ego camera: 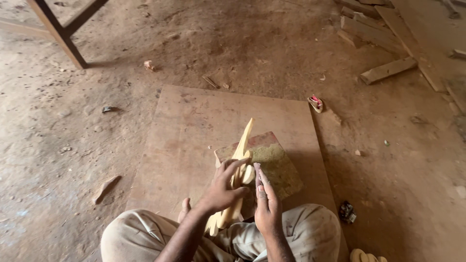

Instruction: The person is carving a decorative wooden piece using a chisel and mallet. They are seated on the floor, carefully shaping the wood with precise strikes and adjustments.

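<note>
My left hand [222,187] grips a long, pale yellow carved wooden piece [242,145] that stands tilted, its pointed tip up and its lower end down between my knees. My right hand [266,204] is pressed flat against the side of that piece with fingers straight; a small strip seems to lie under the fingertips, but I cannot tell what it is. Behind the hands a dusty sheet of sandpaper [276,165] lies on a flat brown wooden board [189,131] on the ground.
I sit on a dirt floor with my knees [310,228] apart. Loose planks [388,70] lie at the far right, a dark table leg [60,34] stands at the far left. A small red and tan object [315,103] sits off the board's far corner. More pale carved pieces [366,255] lie at bottom right.
</note>
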